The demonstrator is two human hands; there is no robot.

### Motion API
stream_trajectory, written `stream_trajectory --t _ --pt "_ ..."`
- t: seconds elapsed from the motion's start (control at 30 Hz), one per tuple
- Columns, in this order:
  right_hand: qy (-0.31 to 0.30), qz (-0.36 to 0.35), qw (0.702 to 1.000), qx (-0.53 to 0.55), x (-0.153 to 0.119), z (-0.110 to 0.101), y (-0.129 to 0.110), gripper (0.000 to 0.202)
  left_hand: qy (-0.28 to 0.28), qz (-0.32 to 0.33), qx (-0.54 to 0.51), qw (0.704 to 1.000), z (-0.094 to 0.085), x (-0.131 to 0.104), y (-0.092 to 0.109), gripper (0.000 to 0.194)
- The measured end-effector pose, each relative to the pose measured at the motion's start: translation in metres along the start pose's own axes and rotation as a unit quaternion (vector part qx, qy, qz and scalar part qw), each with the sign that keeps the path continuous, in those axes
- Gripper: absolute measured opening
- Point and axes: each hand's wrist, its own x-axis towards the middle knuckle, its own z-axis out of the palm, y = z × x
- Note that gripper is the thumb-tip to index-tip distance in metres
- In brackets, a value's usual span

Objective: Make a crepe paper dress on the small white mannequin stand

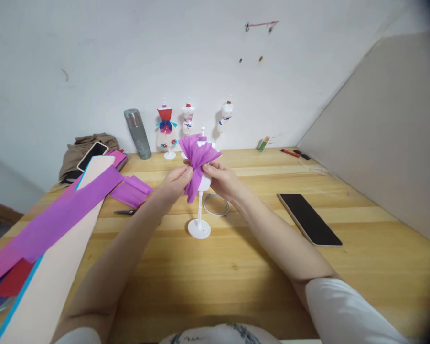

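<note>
A small white mannequin stand (199,229) stands upright on the table in front of me, with a purple band at its neck. Gathered purple crepe paper (198,157) lies against its torso, fanned out at the top and pinched in the middle. My left hand (179,179) grips the paper's left side between thumb and fingers. On the other side, my right hand (220,177) is closed on the paper at the mannequin's waist, its fingers partly hidden behind the torso. A white ring (216,205) lies on the table below my right hand.
Strips of purple paper (57,217) and cream paper (68,248) cover the left side, near scissors (124,211) and a purple piece (132,189). Dressed mannequins (166,126) and a flask (137,134) stand along the wall. A dark phone (309,219) lies right.
</note>
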Motion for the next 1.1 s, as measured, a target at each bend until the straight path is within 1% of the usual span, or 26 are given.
stream_trajectory --t 0.1,0.2,0.3,0.37,0.47,0.53,0.63,0.7,0.8,0.9,1.0,1.07,1.1 --pt "-0.005 0.009 1.0 0.003 -0.001 0.0 0.002 0.04 -0.012 0.026 0.058 0.998 0.003 0.0 -0.002 0.029" --pt "-0.009 0.016 1.0 0.012 -0.002 0.003 0.006 0.035 0.048 0.074 0.17 0.982 0.01 -0.002 -0.008 0.023" --pt "-0.008 0.023 0.999 0.036 -0.003 0.011 0.007 0.039 0.095 0.109 0.251 0.957 0.016 -0.004 -0.014 0.022" --pt "-0.011 0.021 0.999 0.048 -0.004 0.018 0.006 0.043 0.102 0.108 0.285 0.947 0.016 -0.005 -0.016 0.022" --pt "-0.025 0.018 0.998 0.055 -0.005 0.025 0.005 0.048 0.106 0.087 0.314 0.939 0.014 -0.004 -0.017 0.024" --pt "-0.011 0.02 0.999 0.043 -0.006 0.026 0.007 0.049 0.107 0.08 0.319 0.938 0.014 -0.003 -0.018 0.023" --pt "0.038 0.016 0.999 0.002 -0.007 0.025 0.011 0.047 0.112 0.086 0.303 0.942 0.016 -0.003 -0.019 0.02" --pt "0.064 -0.004 0.998 -0.019 -0.008 0.025 0.014 0.044 0.114 0.101 0.278 0.948 0.018 -0.003 -0.019 0.02" --pt "0.088 -0.039 0.995 -0.028 -0.009 0.026 0.016 0.038 0.098 0.123 0.239 0.958 0.018 -0.003 -0.017 0.02" --pt "0.068 -0.035 0.997 -0.016 -0.009 0.026 0.015 0.039 0.081 0.11 0.206 0.969 0.014 -0.001 -0.013 0.017" --pt "0.032 -0.003 0.999 0.003 -0.007 0.025 0.012 0.048 0.066 0.057 0.163 0.983 0.01 0.001 -0.012 0.019" --pt "0.015 0.014 1.0 0.014 -0.005 0.025 0.009 0.054 0.063 0.025 0.151 0.986 0.009 0.002 -0.013 0.021" --pt "0.01 0.019 1.0 0.019 -0.005 0.025 0.008 0.056 0.068 0.019 0.152 0.986 0.009 0.002 -0.014 0.022"
